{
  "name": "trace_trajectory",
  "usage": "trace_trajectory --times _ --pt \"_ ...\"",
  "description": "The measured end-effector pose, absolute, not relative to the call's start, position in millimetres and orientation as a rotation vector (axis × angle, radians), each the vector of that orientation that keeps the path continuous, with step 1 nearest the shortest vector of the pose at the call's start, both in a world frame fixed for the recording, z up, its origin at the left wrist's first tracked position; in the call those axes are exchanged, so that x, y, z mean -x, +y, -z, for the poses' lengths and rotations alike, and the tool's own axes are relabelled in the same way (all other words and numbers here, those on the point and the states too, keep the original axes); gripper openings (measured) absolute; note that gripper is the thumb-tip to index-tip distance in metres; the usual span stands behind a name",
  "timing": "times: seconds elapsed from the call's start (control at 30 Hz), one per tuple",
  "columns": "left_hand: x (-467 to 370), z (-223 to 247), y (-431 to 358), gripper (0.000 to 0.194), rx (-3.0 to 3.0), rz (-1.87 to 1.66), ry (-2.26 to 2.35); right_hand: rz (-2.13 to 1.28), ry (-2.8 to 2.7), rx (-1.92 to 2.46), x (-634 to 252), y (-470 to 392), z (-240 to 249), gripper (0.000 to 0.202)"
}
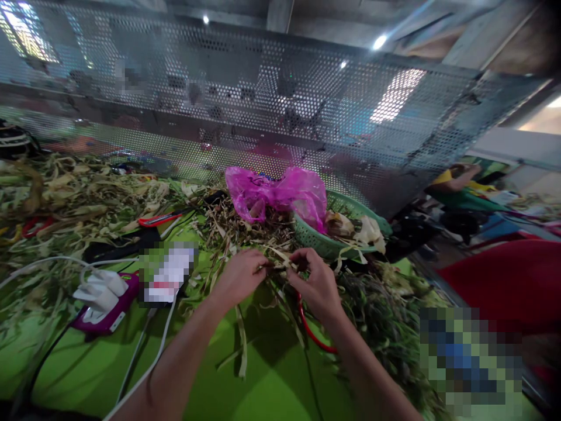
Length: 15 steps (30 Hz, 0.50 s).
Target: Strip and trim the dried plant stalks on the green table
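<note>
My left hand and my right hand come close together over the green table. Between them runs a thin strip of dried plant leaf, with the fingers of each hand pinched on it. A pale strip hangs or lies below my left hand. Beside my right wrist curves a red loop, partly hidden by the arm. Just beyond the hands are brown dry scraps, a pink plastic bag and a green basket holding pale husks.
On the left are a purple power strip with white plugs, a blurred phone, red-handled scissors and heaped dry leaves. Green leaves lie right. A perforated metal screen stands behind. Another person's arm shows far right.
</note>
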<state>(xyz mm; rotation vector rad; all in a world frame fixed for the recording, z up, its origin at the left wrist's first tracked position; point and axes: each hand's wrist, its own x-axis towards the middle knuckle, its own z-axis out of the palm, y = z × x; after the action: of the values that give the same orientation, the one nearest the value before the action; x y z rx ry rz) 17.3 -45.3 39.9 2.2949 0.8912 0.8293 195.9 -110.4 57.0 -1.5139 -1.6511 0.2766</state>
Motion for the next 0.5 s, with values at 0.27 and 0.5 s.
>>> trace_trajectory --times 0.27,0.5 --pt "-28.3 -42.6 -53.5 0.024 -2.391 -0.685 0.838 -0.171 -1.871 1.361 -188.1 -110.4 -52.7 0.030" --pt "-28.3 -36.5 -50.0 0.016 -1.863 -0.818 0.767 -0.464 -1.692 1.337 -198.2 -109.0 -53.8 0.020"
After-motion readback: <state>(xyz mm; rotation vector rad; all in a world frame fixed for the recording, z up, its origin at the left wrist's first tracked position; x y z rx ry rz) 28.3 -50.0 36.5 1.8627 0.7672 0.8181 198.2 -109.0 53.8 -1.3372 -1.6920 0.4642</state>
